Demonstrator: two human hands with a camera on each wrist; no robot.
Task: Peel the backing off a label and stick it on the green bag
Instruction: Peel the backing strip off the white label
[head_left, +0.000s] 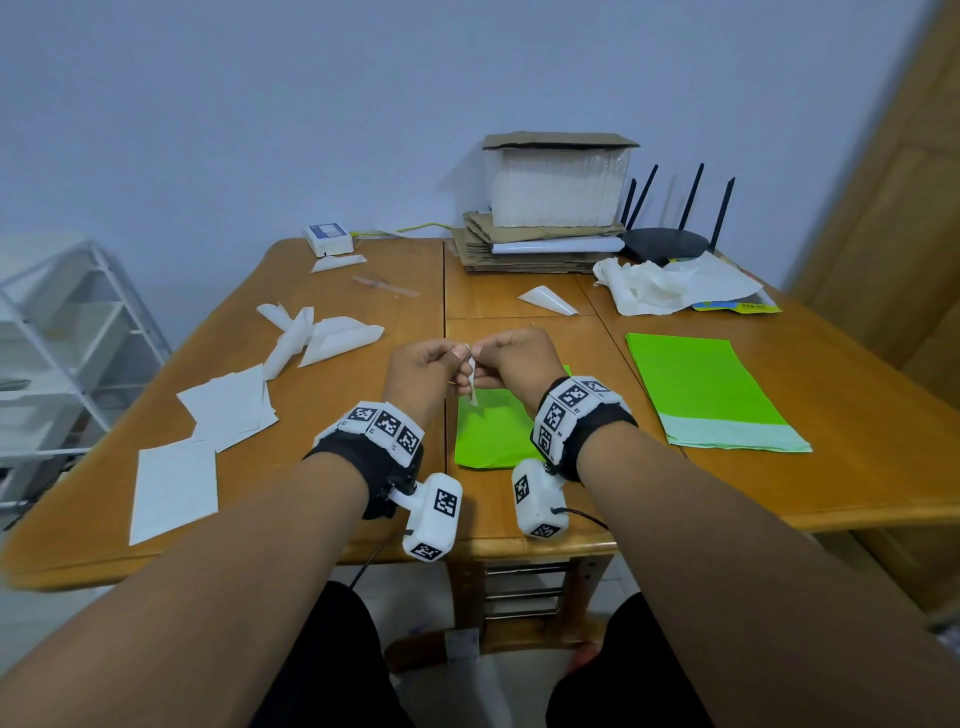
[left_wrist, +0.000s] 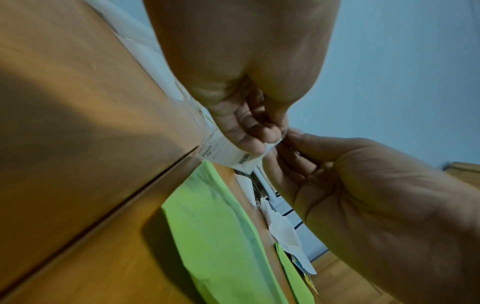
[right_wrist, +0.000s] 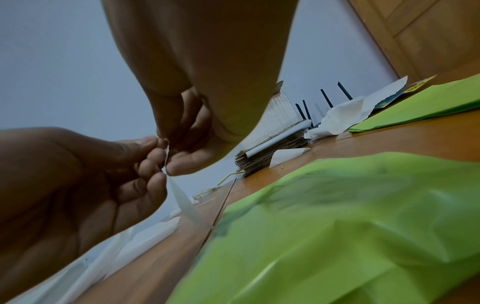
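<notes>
At the far left a white wire rack (head_left: 62, 332) stands beside the wooden surface (head_left: 363, 306). On the left half of the surface lie flat white sheets (head_left: 174, 486) near the front edge, a loose pile of more sheets (head_left: 228, 408) just beyond them, and curled white backing strips (head_left: 317, 335) farther back; a small white box (head_left: 328, 239) sits at the far edge by the wall. Above the middle of the surface the left hand (head_left: 423, 371) and the right hand (head_left: 511, 364) meet, both raised off the wood. Each has its thumb and fingers curled and pinching the top edge of the label (head_left: 471, 376), a small white slip with dark print on one face, which hangs down between them, seen almost edge-on from the head view. Whether the backing has begun to separate cannot be told. Directly below the hands, near the front edge, a green bag (head_left: 488, 436) lies flat and slightly wrinkled; the label hangs above it, apart from it. To the right lies a second green bag (head_left: 701, 384) with a pale band at its near end. Far right at the back are stacked cardboard (head_left: 535, 244) under a wrapped white block (head_left: 558, 187), a black router (head_left: 667, 244) with upright antennas, and crumpled white paper (head_left: 654, 286).
</notes>
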